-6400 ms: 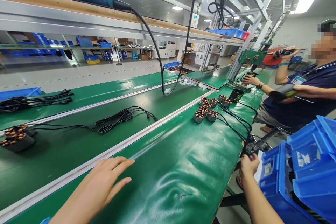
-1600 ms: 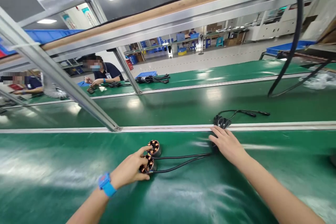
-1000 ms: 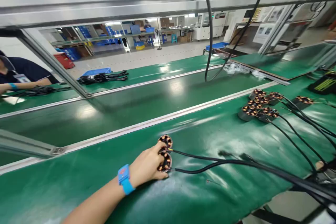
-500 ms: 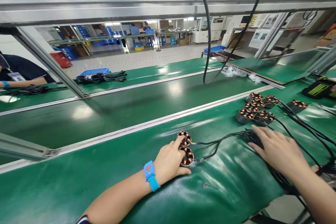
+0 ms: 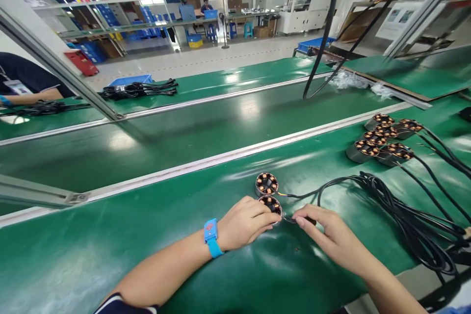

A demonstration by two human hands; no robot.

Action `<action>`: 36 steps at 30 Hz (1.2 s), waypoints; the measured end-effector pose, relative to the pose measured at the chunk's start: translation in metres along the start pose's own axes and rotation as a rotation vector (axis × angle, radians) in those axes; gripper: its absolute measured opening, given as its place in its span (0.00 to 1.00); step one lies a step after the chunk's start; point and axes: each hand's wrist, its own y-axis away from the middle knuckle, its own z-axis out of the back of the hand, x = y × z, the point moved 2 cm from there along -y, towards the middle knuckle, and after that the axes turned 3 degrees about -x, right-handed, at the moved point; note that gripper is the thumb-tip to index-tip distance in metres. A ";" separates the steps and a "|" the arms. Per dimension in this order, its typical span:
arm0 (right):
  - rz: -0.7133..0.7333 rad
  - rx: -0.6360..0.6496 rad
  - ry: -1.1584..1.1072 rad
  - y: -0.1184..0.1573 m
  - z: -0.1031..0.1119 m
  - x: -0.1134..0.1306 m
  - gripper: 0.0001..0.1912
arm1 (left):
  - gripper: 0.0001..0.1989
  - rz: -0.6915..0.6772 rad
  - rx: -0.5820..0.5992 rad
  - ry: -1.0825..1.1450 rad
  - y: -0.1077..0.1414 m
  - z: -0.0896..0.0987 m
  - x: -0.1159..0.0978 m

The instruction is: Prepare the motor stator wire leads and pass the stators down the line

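Steadily, two bare hands work at a copper-wound coil on a green desk (image 5: 250,279).

The left hand (image 5: 245,223), a blue strap (image 5: 211,236) on its wrist, lies over the edge of the near coil (image 5: 271,202), though whether its fingertips grip cannot be told; the right hand (image 5: 329,230) pinches a thin black cable (image 5: 289,220) just beside that coil. A second coil (image 5: 267,184) sits directly behind, while looped black cables (image 5: 397,211) and a cluster of coils (image 5: 384,140) lie to the right.

The right hand (image 5: 327,233) has moved from the cable bundle (image 5: 397,206) to the nearer lead (image 5: 289,219).
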 end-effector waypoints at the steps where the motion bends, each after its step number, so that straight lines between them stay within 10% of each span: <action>1: -0.064 0.012 -0.033 0.000 0.000 -0.002 0.19 | 0.15 0.019 -0.014 0.001 0.000 -0.001 -0.002; 7: -0.215 -0.040 -0.158 0.002 -0.005 -0.009 0.17 | 0.11 0.135 -0.109 0.035 0.001 -0.003 -0.013; 14: -0.004 -0.171 -0.042 0.008 -0.004 -0.009 0.03 | 0.09 0.136 -0.149 0.117 -0.002 -0.003 -0.016; 36: 0.281 -0.182 0.042 0.002 -0.001 -0.017 0.11 | 0.08 0.147 -0.150 0.127 -0.002 -0.003 -0.015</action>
